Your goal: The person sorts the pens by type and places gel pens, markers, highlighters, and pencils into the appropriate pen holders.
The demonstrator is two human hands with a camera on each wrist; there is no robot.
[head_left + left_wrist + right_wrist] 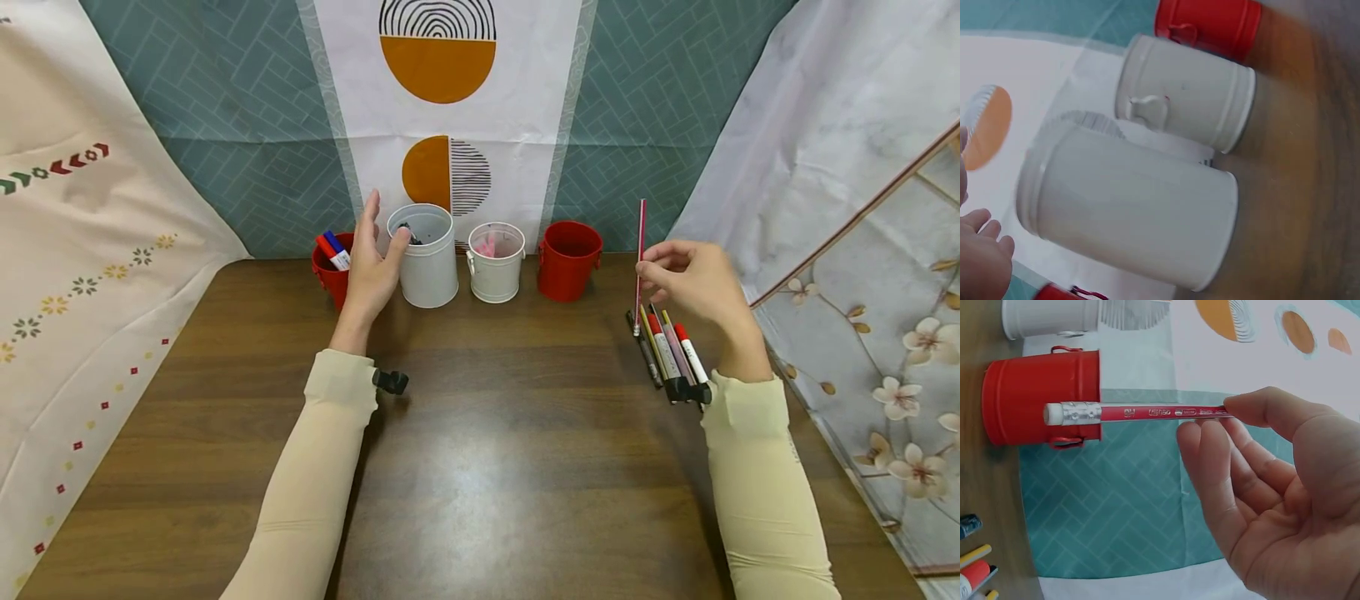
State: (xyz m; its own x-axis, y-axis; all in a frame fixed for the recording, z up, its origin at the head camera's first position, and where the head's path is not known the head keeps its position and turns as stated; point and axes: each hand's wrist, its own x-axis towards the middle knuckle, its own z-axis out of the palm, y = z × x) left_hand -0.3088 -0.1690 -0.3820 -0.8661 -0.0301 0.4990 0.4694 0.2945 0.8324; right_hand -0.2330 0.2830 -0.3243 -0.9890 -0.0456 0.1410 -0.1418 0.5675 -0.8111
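My right hand [696,279] pinches a red pencil [641,250] between thumb and fingertips. The pencil stands nearly upright, its white eraser [1054,414] and silver ferrule at the lower end. Below it several markers and pencils [667,346] lie side by side on the table. My left hand [372,271] is beside the tall white bucket [431,279], fingers extended and thumb near its rim; whether it touches cannot be told. Some dark items show inside that bucket. In the left wrist view only part of the left hand [985,256] appears, at the edge.
Partly behind the left hand is a red bucket [330,279] with red and blue markers [335,248]. A small white bucket [495,279] holding something pink and another red bucket [568,275] stand to the right of the tall one. Patterned cloths hang around the wooden table [487,433].
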